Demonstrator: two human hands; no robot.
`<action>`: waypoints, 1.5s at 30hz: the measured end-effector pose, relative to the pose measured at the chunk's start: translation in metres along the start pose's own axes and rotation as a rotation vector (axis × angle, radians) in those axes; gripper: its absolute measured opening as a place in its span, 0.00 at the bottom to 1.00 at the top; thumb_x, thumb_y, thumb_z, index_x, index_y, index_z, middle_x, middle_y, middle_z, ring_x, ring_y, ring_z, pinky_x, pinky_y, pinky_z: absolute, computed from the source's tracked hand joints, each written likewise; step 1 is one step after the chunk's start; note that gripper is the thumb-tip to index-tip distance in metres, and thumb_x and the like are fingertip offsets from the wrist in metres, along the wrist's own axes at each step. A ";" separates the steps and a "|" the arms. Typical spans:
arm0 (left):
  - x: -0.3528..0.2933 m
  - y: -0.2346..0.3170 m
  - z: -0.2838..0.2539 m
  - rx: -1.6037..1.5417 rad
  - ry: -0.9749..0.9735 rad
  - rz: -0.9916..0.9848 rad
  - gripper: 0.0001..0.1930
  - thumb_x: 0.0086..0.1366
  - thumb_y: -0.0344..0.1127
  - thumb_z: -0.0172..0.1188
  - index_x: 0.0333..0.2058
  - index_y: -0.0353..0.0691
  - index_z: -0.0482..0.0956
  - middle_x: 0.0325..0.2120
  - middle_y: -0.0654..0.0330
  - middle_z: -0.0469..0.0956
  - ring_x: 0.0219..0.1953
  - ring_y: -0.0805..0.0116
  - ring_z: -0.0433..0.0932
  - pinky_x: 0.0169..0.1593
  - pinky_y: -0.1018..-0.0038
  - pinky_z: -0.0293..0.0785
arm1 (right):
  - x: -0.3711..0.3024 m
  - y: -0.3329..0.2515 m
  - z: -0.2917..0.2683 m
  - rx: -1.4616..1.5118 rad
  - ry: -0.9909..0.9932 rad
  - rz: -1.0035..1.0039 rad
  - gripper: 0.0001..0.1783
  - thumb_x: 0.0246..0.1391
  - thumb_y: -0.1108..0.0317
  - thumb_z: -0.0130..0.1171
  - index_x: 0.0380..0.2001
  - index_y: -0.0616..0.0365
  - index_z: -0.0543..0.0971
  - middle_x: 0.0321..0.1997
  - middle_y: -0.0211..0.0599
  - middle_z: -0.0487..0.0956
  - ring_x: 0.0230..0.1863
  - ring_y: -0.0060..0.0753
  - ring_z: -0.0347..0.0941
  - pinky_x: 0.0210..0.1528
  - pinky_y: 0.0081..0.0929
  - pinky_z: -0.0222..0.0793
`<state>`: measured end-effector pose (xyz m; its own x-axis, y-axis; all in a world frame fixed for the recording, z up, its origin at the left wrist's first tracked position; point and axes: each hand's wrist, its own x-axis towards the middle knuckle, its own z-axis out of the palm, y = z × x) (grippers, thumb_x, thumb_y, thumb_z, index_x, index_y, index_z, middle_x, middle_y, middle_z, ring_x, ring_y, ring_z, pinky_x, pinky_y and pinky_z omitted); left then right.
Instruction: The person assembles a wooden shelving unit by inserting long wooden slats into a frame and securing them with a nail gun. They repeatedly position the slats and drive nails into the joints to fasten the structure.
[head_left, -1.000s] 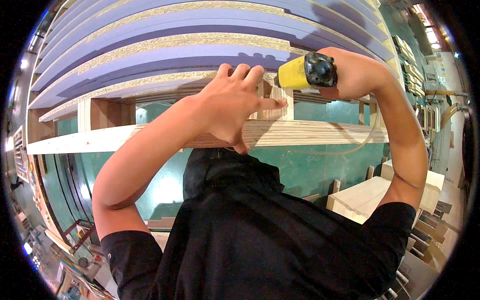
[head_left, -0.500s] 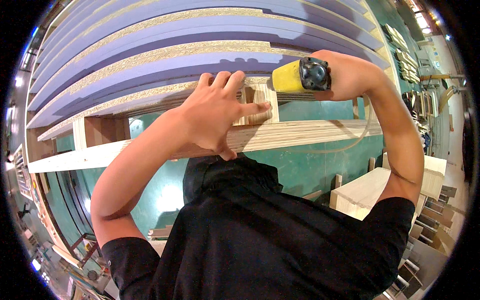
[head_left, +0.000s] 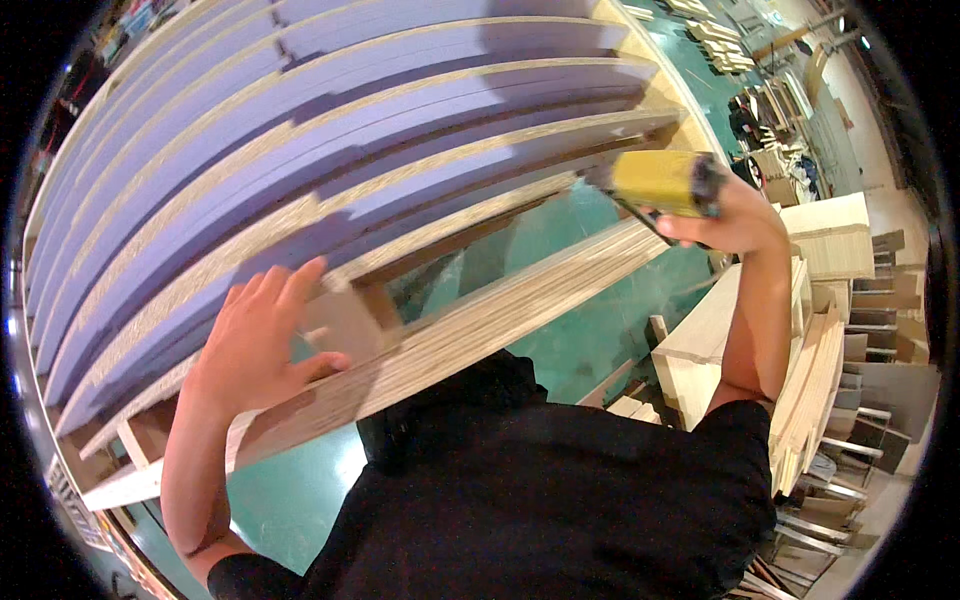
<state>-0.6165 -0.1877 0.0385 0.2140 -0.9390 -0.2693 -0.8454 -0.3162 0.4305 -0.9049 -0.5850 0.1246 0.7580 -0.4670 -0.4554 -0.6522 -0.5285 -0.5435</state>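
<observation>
My right hand (head_left: 742, 215) is wrapped round a yellow and black nail gun (head_left: 655, 180), slightly smeared by motion. The gun is raised above the right part of the front plywood rail (head_left: 530, 300), its nose toward the left. My left hand (head_left: 250, 350) is open, fingers apart, over the rail's left part. Its thumb lies near a short wooden crosspiece (head_left: 350, 318) between the rail and the slats; whether it touches the wood I cannot tell. Long slats with purple faces (head_left: 420, 105) and bare chipboard edges run side by side across the wooden frame.
A green floor (head_left: 590, 345) shows through the frame's gaps. Pale boxes of boards (head_left: 690, 350) stand close by on the right, with long planks (head_left: 808, 390) beside them. Stacked wood pieces (head_left: 715, 45) lie at the far right.
The nail gun in my right hand has moved right, away from the crosspiece. My left hand has lifted off the crosspiece and shifted left. The whole view has turned, tilting the frame.
</observation>
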 end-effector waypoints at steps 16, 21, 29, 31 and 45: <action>0.165 0.150 0.035 0.099 0.180 -0.327 0.31 0.56 0.49 0.72 0.52 0.34 0.77 0.43 0.47 0.79 0.49 0.45 0.78 0.54 0.55 0.74 | -0.047 0.384 -0.113 0.305 0.076 -0.118 0.31 0.49 0.62 0.76 0.57 0.58 0.79 0.43 0.29 0.86 0.34 0.23 0.79 0.35 0.28 0.74; 0.206 0.180 0.047 0.201 0.177 -0.317 0.24 0.56 0.40 0.72 0.49 0.38 0.77 0.42 0.49 0.80 0.48 0.45 0.79 0.52 0.54 0.74 | -0.052 0.395 -0.076 0.772 -0.164 -0.043 0.37 0.44 0.72 0.80 0.60 0.59 0.76 0.54 0.37 0.83 0.53 0.33 0.80 0.56 0.33 0.76; 0.225 0.182 0.066 0.239 0.238 -0.331 0.14 0.54 0.30 0.66 0.39 0.38 0.75 0.36 0.51 0.80 0.44 0.44 0.80 0.47 0.51 0.76 | -0.036 0.475 0.025 0.194 -0.215 0.272 0.18 0.51 0.72 0.70 0.47 0.58 0.84 0.36 0.31 0.84 0.30 0.28 0.76 0.33 0.32 0.75; 0.227 0.184 0.064 0.274 0.242 -0.372 0.14 0.54 0.30 0.66 0.39 0.39 0.75 0.35 0.52 0.79 0.44 0.45 0.80 0.47 0.51 0.77 | -0.033 0.562 0.071 0.566 -0.244 0.418 0.13 0.49 0.74 0.69 0.40 0.60 0.82 0.29 0.34 0.81 0.26 0.31 0.76 0.28 0.34 0.72; 0.349 0.329 0.054 0.213 0.460 -0.410 0.24 0.60 0.46 0.70 0.50 0.38 0.78 0.50 0.49 0.79 0.56 0.47 0.77 0.60 0.54 0.73 | 0.032 0.925 0.051 0.652 -0.378 0.488 0.09 0.55 0.70 0.64 0.39 0.53 0.77 0.27 0.41 0.76 0.23 0.45 0.73 0.23 0.45 0.71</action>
<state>-0.8462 -0.6120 0.0397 0.6876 -0.7249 0.0409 -0.7189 -0.6718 0.1783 -1.4830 -1.0527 -0.4289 0.4276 -0.2086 -0.8796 -0.8531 0.2287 -0.4690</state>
